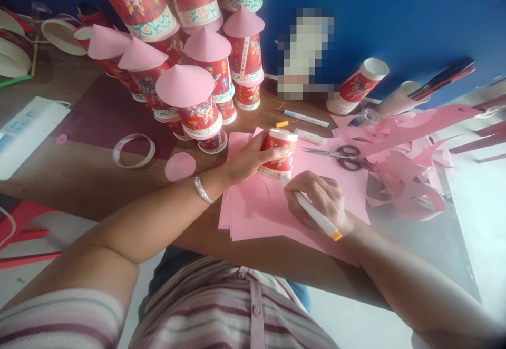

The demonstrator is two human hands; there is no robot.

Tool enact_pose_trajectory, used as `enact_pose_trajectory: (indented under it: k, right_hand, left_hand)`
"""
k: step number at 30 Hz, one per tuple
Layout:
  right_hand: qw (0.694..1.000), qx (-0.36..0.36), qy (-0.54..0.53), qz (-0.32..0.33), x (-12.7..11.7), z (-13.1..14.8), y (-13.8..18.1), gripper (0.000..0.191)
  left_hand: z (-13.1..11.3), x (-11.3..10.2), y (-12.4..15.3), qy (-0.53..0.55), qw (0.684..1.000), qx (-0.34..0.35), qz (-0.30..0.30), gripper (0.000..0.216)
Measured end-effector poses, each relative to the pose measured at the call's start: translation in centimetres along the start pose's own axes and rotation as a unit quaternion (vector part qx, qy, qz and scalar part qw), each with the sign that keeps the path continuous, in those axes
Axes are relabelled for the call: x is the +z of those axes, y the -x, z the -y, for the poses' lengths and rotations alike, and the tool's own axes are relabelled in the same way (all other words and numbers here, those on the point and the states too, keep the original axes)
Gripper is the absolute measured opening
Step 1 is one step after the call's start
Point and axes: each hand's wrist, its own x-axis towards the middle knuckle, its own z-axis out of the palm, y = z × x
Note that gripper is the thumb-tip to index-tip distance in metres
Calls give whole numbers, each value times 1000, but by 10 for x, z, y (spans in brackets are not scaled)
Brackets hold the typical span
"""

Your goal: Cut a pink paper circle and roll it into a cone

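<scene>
My left hand (253, 156) is wrapped round a red printed paper cup (278, 154), thumb across its side, holding it tilted above a stack of pink paper (256, 214). In my right hand (318, 196) is a white marker (318, 216) with an orange end, gripped like a pen. Its tip is at the cup's lower rim; whether it touches I cannot tell. A thin curved line shows on the top sheet below the cup. Black-handled scissors (340, 154) lie on the paper to the right, and a small orange cap (282, 124) lies behind the cup.
Stacked red cups with pink paper cones (185, 85) stand at the back left. A tape roll (133, 151) and a pink disc (180, 167) lie left. Pink scraps (415, 180) heap at right, near a pen cup (401, 98). A white power strip (31, 135) sits far left.
</scene>
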Motion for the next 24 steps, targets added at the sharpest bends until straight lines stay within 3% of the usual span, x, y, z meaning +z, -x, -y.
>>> enact_pose_trajectory:
  k: [24]
  right_hand:
    - [1000,-6,22,-11,2,-2,-3,22]
  left_hand:
    - [-6,4,2,-25,1000,-10,-7,51]
